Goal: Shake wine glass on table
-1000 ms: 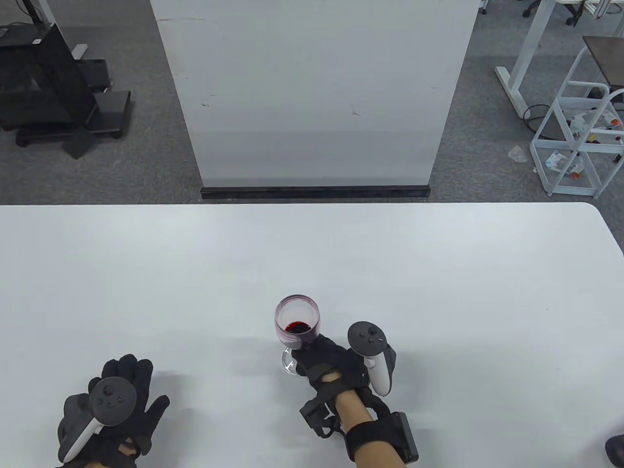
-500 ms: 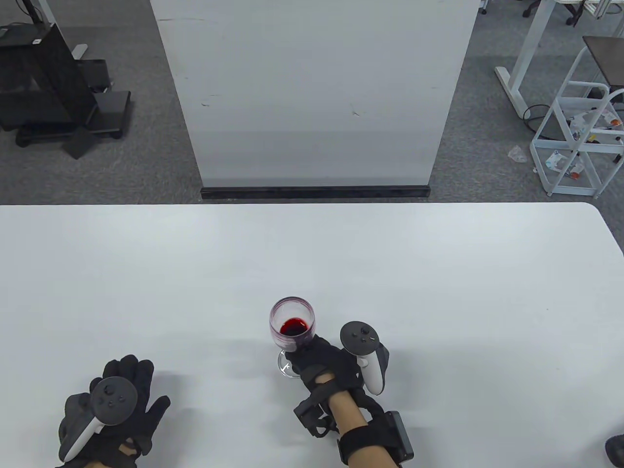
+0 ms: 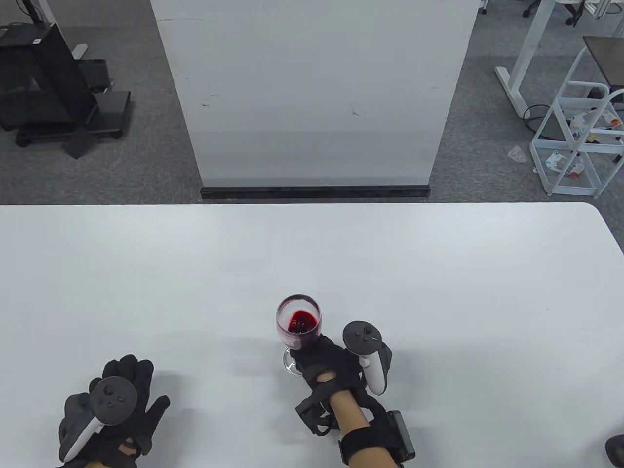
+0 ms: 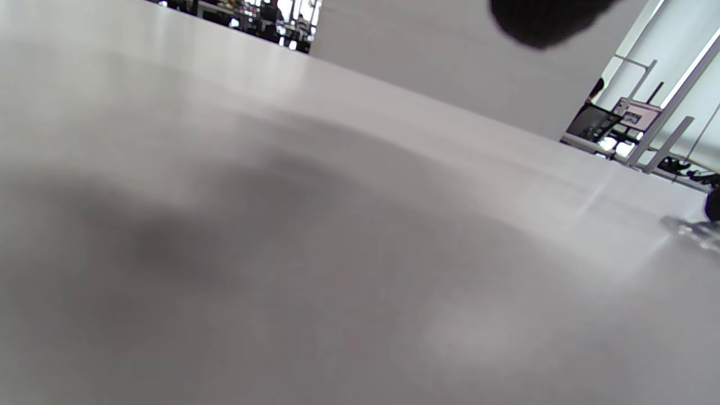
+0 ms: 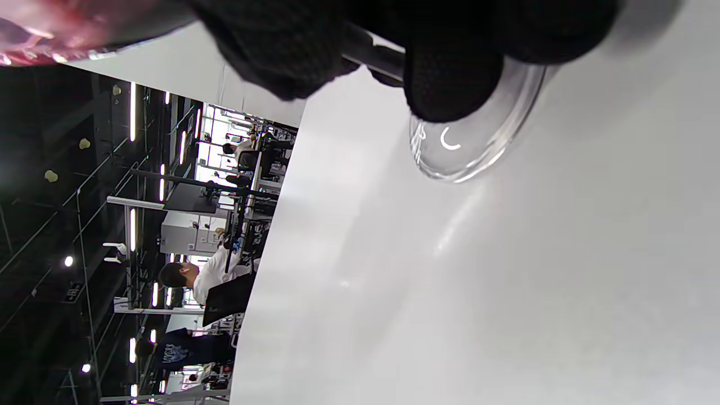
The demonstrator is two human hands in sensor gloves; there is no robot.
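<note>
A clear wine glass with a little red wine stands near the front middle of the white table. My right hand grips its stem just under the bowl; the round foot shows beside the fingers. In the right wrist view the gloved fingers wrap the stem above the glass foot, which lies close to the table. The wine sits off-centre in the bowl. My left hand rests flat on the table at the front left, fingers spread, holding nothing.
A white panel stands beyond the table's far edge. The table's right corner is rounded. A white wire rack and desk legs stand on the floor at the right, black equipment at the left.
The glass shifted left and toward me, then back right and away, with my right hand moving along. The wine has sloshed across the bowl. The left hand has stayed still.
</note>
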